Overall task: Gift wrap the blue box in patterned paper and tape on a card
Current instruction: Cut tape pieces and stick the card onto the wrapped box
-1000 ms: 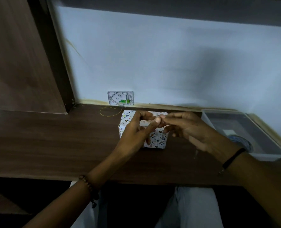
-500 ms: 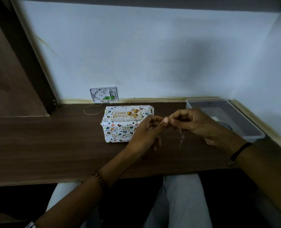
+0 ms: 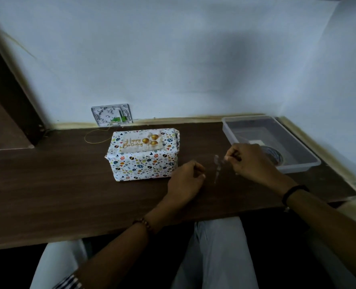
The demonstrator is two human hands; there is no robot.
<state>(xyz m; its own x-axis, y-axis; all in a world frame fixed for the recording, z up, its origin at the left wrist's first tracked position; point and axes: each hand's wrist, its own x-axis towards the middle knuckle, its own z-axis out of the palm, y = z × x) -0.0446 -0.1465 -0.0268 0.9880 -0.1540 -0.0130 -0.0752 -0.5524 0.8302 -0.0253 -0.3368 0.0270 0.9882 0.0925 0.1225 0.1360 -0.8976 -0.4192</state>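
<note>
At centre right, the hands have parted: right hand point(image 3: 242, 158) alone pinches the tape point(image 3: 217, 166), left hand point(image 3: 185, 180) clenched empty; the card point(image 3: 140, 143) on the box point(image 3: 143, 163) can probably be taped next.

Dim corner, dark wooden desk point(image 3: 47, 184)
You face a pale wall point(image 3: 173, 59); a wooden panel point(image 3: 2, 105) stands left.
</note>
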